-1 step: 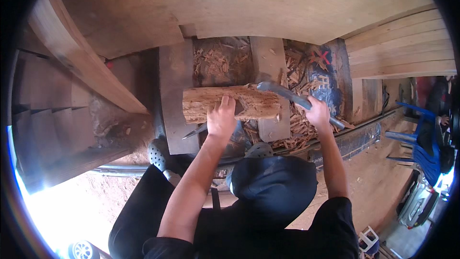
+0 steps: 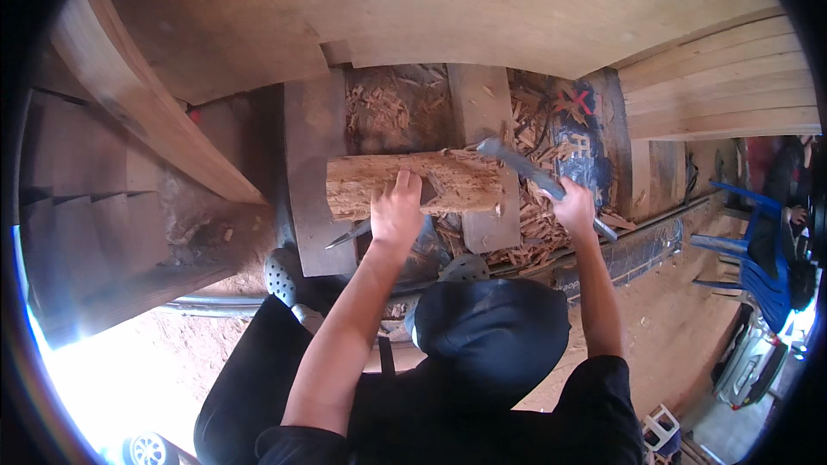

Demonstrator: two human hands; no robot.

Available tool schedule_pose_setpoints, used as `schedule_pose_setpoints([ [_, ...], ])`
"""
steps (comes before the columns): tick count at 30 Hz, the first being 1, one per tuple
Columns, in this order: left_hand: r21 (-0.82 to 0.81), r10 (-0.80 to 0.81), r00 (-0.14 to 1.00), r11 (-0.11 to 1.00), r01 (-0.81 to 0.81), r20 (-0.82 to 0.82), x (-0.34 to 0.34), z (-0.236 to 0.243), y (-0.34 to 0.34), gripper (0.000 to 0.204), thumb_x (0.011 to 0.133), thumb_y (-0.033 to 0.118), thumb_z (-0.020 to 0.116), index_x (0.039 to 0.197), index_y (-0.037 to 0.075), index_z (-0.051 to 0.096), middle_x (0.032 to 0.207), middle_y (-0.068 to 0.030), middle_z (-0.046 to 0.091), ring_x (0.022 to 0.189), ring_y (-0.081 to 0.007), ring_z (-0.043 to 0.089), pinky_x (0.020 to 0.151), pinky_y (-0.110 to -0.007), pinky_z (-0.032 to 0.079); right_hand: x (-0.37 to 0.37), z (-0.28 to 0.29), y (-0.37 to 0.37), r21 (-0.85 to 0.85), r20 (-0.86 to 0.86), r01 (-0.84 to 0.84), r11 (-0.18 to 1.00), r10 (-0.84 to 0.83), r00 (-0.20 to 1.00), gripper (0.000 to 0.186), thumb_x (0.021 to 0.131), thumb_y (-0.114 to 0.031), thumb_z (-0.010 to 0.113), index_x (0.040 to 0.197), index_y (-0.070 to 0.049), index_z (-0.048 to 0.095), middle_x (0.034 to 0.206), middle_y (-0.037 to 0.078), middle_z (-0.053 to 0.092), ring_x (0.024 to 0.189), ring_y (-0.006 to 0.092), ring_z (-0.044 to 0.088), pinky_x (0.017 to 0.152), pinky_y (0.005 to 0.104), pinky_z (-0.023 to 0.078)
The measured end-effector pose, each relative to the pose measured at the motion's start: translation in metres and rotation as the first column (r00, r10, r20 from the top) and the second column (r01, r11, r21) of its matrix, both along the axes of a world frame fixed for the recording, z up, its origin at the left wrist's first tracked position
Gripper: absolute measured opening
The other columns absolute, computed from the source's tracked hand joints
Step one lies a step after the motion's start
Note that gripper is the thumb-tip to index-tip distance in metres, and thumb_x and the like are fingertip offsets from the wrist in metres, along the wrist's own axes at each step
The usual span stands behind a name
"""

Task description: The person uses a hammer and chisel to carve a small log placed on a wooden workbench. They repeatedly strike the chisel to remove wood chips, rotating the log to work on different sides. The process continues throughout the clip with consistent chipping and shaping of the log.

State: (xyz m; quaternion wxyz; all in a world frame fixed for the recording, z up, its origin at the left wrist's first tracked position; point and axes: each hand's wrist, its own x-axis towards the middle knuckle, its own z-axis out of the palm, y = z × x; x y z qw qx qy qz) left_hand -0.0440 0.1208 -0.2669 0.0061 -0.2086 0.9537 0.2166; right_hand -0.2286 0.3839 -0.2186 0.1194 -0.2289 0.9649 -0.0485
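A rough, splintered block of wood (image 2: 457, 182) lies crosswise over two boards in front of me. My left hand (image 2: 398, 207) presses on its near side, fingers curled over the top. A dark notch shows just right of those fingers. My right hand (image 2: 573, 207) is closed round a long grey bar-like striking tool (image 2: 527, 170), held aslant with its wider end up and left near the block's right part. Whether that end touches the wood I cannot tell. A pointed metal piece (image 2: 349, 235) sticks out from under the block, beside my left wrist; the rest is hidden.
Wood chips (image 2: 525, 237) cover the ground around two flat boards (image 2: 315, 120). A large wooden panel (image 2: 482, 9) spans the far side. Stacked planks (image 2: 724, 86) stand right, a slanted beam (image 2: 146, 95) left. A blue chair (image 2: 762, 267) and a person are at far right.
The striking tool's wider end has shifted slightly right and up, off the block's far edge. My left hand and the block stay practically in place.
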Motion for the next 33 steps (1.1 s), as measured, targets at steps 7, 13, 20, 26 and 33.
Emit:
schedule_pose_setpoints([
  [7, -0.026, 0.016, 0.999, 1.000, -0.017, -0.052, -0.005, -0.003, -0.001, 0.035, 0.065, 0.003, 0.063, 0.100, 0.005, 0.056, 0.116, -0.0096, 0.057, 0.091, -0.0278, 0.063, 0.079, -0.041, 0.048, 0.022, -0.020, 0.068, -0.383, 0.003, 0.424, 0.820, -0.458, 0.889, 0.026, 0.073, -0.020, 0.074, 0.084, 0.001, 0.063, 0.070, 0.014, 0.062, 0.064, 0.0281, 0.059, 0.065, 0.0379, 0.046],
  [13, 0.006, -0.016, 0.998, 1.000, 0.016, 0.068, -0.004, 0.006, -0.004, 0.036, 0.067, 0.002, 0.060, 0.102, 0.005, 0.055, 0.116, -0.0110, 0.056, 0.093, -0.0302, 0.062, 0.080, -0.040, 0.049, 0.079, 0.001, 0.084, -0.496, 0.366, 0.671, 0.551, -0.567, 0.737, 0.027, 0.077, -0.024, 0.073, 0.077, 0.000, 0.061, 0.065, 0.000, 0.056, 0.061, 0.0103, 0.052, 0.058, 0.0285, 0.043],
  [20, 0.347, -0.009, 1.000, 0.938, 0.015, -0.018, 0.000, 0.047, -0.011, 0.040, 0.070, 0.007, 0.065, 0.109, 0.007, 0.055, 0.112, -0.0149, 0.056, 0.098, -0.0369, 0.058, 0.082, -0.045, 0.049, 0.155, -0.007, 0.089, -0.465, 0.441, 0.632, 0.619, -0.458, 0.772, 0.029, 0.075, -0.025, 0.075, 0.071, -0.003, 0.057, 0.061, -0.001, 0.055, 0.055, 0.0092, 0.049, 0.052, 0.0260, 0.042],
  [26, 0.614, 0.078, 0.945, 0.777, 0.141, -0.316, 0.001, 0.097, 0.004, 0.032, 0.070, 0.005, 0.063, 0.101, 0.005, 0.057, 0.095, -0.0185, 0.060, 0.094, -0.0393, 0.057, 0.077, -0.044, 0.048, 0.177, -0.017, 0.058, -0.471, 0.504, 0.613, 0.634, -0.377, 0.777, 0.029, 0.074, -0.025, 0.075, 0.071, -0.003, 0.058, 0.061, -0.001, 0.055, 0.055, 0.0092, 0.050, 0.053, 0.0261, 0.042],
  [33, 0.530, 0.219, 0.678, 0.796, 0.291, -0.701, 0.017, 0.077, -0.001, 0.029, 0.064, 0.000, 0.068, 0.090, 0.003, 0.056, 0.082, -0.0139, 0.059, 0.082, -0.0344, 0.058, 0.071, -0.040, 0.047, 0.179, -0.010, 0.031, -0.477, 0.512, 0.569, 0.670, -0.314, 0.799, 0.029, 0.074, -0.026, 0.075, 0.071, -0.003, 0.058, 0.061, -0.001, 0.055, 0.055, 0.0092, 0.050, 0.053, 0.0262, 0.043],
])
